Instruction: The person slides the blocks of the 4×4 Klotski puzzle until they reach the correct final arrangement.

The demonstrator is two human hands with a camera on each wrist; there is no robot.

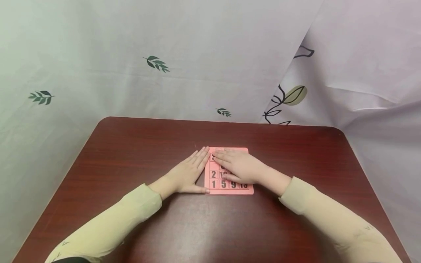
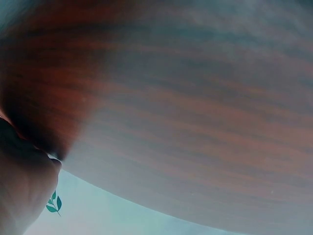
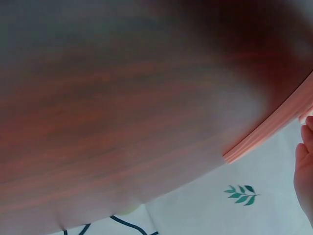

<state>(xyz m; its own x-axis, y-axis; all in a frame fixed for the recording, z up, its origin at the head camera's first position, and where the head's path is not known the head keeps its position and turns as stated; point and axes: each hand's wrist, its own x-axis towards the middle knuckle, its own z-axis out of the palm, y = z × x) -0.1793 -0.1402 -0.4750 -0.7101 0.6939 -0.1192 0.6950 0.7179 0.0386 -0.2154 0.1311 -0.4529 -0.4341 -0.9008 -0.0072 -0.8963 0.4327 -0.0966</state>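
A pink sliding number puzzle [image 1: 230, 192] lies flat on the table, its bottom row reading 1, 5, 9, 13. Along the puzzle's left edge my left hand [image 1: 189, 175] rests with straight fingers, its thumb touching near the lower left corner. My right hand [image 1: 243, 167] lies over the upper right of the puzzle, fingers extended across the tiles and hiding several of them. A bare pink spot shows at the left of the second row. The right wrist view catches the puzzle's side edge [image 3: 266, 131] and part of the right hand [image 3: 305, 171].
The dark red wooden table [image 1: 131, 146] has rounded far corners. Pale curtains [image 1: 197, 44] with leaf prints hang behind it and at both sides. Both forearms, in light sleeves, reach in from the near side.
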